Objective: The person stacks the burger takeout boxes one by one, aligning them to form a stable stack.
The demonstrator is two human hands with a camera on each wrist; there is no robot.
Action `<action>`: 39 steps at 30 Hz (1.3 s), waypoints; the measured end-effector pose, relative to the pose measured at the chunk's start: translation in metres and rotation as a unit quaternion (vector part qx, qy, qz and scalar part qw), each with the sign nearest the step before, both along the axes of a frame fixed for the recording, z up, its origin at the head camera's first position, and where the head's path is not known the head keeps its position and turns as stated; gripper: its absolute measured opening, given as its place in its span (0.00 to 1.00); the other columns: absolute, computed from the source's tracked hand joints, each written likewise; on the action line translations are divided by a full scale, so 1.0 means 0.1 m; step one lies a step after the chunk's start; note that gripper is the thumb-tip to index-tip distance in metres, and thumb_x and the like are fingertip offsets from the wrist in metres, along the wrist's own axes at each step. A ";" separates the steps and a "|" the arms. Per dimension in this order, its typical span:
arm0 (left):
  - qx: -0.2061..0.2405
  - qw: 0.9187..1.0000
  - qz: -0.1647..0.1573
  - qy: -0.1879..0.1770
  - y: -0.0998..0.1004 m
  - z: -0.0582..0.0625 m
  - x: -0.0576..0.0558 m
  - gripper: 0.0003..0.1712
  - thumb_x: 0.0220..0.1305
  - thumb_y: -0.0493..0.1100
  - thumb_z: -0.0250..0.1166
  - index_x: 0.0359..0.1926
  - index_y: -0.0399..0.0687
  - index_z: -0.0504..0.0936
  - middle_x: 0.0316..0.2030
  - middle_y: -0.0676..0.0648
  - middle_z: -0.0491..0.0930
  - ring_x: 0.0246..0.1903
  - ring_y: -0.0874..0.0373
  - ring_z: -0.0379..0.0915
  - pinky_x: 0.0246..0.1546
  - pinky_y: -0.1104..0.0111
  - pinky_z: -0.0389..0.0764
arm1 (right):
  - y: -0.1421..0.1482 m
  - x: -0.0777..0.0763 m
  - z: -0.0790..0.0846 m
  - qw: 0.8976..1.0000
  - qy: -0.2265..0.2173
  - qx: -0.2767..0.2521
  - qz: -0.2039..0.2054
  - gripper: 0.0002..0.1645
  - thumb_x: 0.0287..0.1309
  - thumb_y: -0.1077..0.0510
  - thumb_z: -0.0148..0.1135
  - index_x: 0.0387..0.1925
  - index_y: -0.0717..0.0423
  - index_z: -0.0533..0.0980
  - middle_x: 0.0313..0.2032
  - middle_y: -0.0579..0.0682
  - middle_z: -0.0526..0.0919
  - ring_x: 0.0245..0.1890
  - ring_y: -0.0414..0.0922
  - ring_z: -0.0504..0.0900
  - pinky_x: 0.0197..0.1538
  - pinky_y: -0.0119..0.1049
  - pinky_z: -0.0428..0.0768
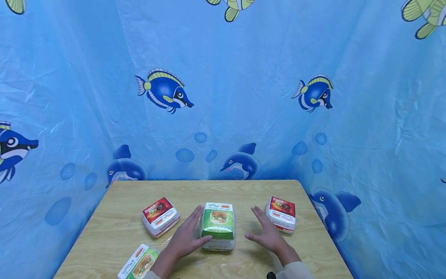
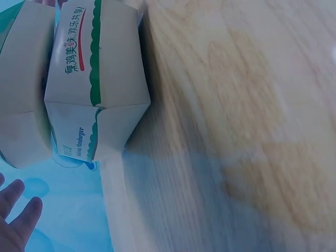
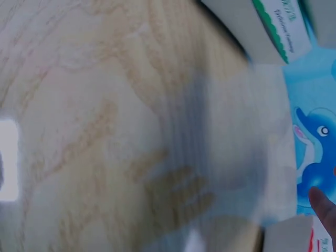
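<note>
In the head view a green-and-white burger box (image 1: 218,225) stands mid-table. The left wrist view shows a lower burger box (image 2: 100,79) on the table with an upper box (image 2: 23,84) stacked on it. My left hand (image 1: 186,237) is just left of the stack, fingers extended and thumb overlapping its front edge; its fingers (image 2: 23,223) also show in the left wrist view. To the right of the stack, separated from it by a gap, my right hand (image 1: 269,235) holds nothing, its fingers spread, near a red-and-white burger box (image 1: 281,214).
Another red-and-white box (image 1: 160,217) lies turned at an angle on the left. A green-and-white box (image 1: 140,263) is at the front left, partly behind my left forearm. The wooden table (image 1: 244,190) meets a blue fish-print curtain (image 1: 223,116) behind and at both sides.
</note>
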State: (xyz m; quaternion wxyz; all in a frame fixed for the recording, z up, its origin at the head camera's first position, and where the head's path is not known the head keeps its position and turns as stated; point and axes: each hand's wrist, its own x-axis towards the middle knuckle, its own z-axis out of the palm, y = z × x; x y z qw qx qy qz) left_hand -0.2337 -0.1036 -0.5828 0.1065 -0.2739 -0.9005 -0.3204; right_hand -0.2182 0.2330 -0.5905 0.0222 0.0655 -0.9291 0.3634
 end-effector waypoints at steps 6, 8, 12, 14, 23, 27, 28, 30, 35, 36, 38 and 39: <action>-0.003 1.000 -0.009 0.013 0.03 0.00 -0.01 0.54 0.56 0.73 0.60 0.77 0.58 0.52 0.74 0.48 0.52 0.68 0.48 0.56 0.58 0.47 0.69 | -0.05 -0.04 -0.11 1.000 -0.004 0.020 0.018 0.62 0.39 0.37 0.77 0.75 0.39 0.56 0.74 0.53 0.52 0.71 0.59 0.52 0.63 0.67 0.58; -0.005 1.000 -0.009 0.016 0.03 -0.01 -0.02 0.53 0.56 0.73 0.60 0.76 0.59 0.53 0.74 0.49 0.52 0.68 0.47 0.57 0.57 0.46 0.71 | -0.06 -0.05 -0.14 0.999 0.001 0.023 0.030 0.63 0.39 0.37 0.78 0.75 0.41 0.56 0.74 0.55 0.52 0.71 0.61 0.52 0.63 0.67 0.58; -0.008 1.000 -0.013 0.020 0.05 -0.02 -0.02 0.52 0.57 0.73 0.60 0.76 0.62 0.54 0.74 0.50 0.51 0.67 0.46 0.60 0.55 0.46 0.72 | -0.08 -0.06 -0.22 0.998 0.013 0.024 0.049 0.64 0.39 0.37 0.77 0.75 0.46 0.56 0.74 0.58 0.52 0.70 0.63 0.53 0.63 0.66 0.59; -0.010 1.000 -0.016 0.021 0.06 -0.02 -0.02 0.52 0.57 0.73 0.60 0.76 0.61 0.54 0.75 0.50 0.50 0.66 0.45 0.60 0.54 0.46 0.73 | -0.08 -0.06 -0.25 0.998 0.014 0.027 0.053 0.65 0.39 0.35 0.76 0.75 0.48 0.56 0.74 0.59 0.51 0.70 0.63 0.54 0.63 0.66 0.59; -0.014 1.000 -0.009 0.006 0.09 0.00 0.00 0.53 0.55 0.76 0.59 0.76 0.62 0.54 0.75 0.54 0.48 0.63 0.42 0.64 0.53 0.47 0.74 | -0.10 -0.09 -0.30 0.998 0.011 0.038 0.054 0.65 0.39 0.33 0.75 0.75 0.50 0.55 0.73 0.60 0.52 0.69 0.65 0.56 0.62 0.66 0.60; -0.017 1.000 -0.005 0.005 0.09 -0.01 0.00 0.53 0.55 0.76 0.58 0.76 0.62 0.54 0.75 0.54 0.48 0.63 0.42 0.65 0.53 0.47 0.74 | -0.12 -0.10 -0.27 0.997 0.009 0.038 0.059 0.65 0.39 0.33 0.75 0.75 0.48 0.54 0.74 0.60 0.52 0.69 0.63 0.55 0.63 0.65 0.60; -0.017 1.000 -0.005 0.006 0.09 -0.01 -0.01 0.53 0.55 0.76 0.58 0.76 0.62 0.53 0.75 0.54 0.48 0.63 0.42 0.65 0.53 0.47 0.74 | -0.12 -0.10 -0.26 0.997 0.006 0.038 0.060 0.65 0.39 0.34 0.75 0.75 0.47 0.54 0.74 0.59 0.51 0.70 0.63 0.55 0.63 0.65 0.60; -0.017 1.000 -0.006 0.005 0.10 -0.01 -0.01 0.53 0.55 0.76 0.58 0.76 0.62 0.53 0.75 0.54 0.48 0.64 0.42 0.64 0.53 0.47 0.74 | -0.12 -0.11 -0.23 0.997 -0.002 0.039 0.059 0.65 0.39 0.34 0.76 0.76 0.45 0.53 0.74 0.58 0.50 0.70 0.61 0.54 0.64 0.64 0.59; -0.011 1.000 -0.009 0.006 0.11 -0.01 -0.01 0.54 0.55 0.75 0.60 0.76 0.63 0.52 0.75 0.53 0.48 0.64 0.42 0.63 0.52 0.47 0.74 | -0.06 -0.11 -0.13 0.998 -0.015 0.049 0.024 0.62 0.42 0.38 0.76 0.75 0.42 0.54 0.75 0.54 0.51 0.71 0.59 0.53 0.63 0.65 0.61; -0.011 1.000 -0.008 0.005 0.11 -0.01 -0.01 0.54 0.55 0.75 0.60 0.76 0.63 0.52 0.75 0.53 0.48 0.64 0.42 0.64 0.52 0.47 0.75 | -0.03 -0.11 -0.11 0.999 -0.010 0.050 0.015 0.61 0.43 0.39 0.77 0.75 0.43 0.55 0.74 0.54 0.52 0.71 0.59 0.53 0.62 0.65 0.61; -0.016 1.000 -0.004 0.002 0.11 -0.01 -0.01 0.54 0.55 0.75 0.60 0.76 0.64 0.51 0.75 0.54 0.47 0.63 0.42 0.65 0.51 0.47 0.75 | 0.04 -0.11 -0.07 0.998 0.010 0.055 -0.006 0.58 0.45 0.42 0.77 0.74 0.45 0.57 0.74 0.53 0.55 0.71 0.58 0.55 0.62 0.64 0.62; -0.017 1.000 -0.003 0.000 0.11 -0.02 -0.01 0.54 0.55 0.75 0.60 0.77 0.65 0.51 0.75 0.54 0.47 0.63 0.42 0.65 0.51 0.47 0.75 | 0.08 -0.11 -0.04 0.998 0.023 0.057 -0.015 0.57 0.46 0.42 0.76 0.74 0.46 0.58 0.73 0.54 0.56 0.70 0.58 0.56 0.62 0.63 0.63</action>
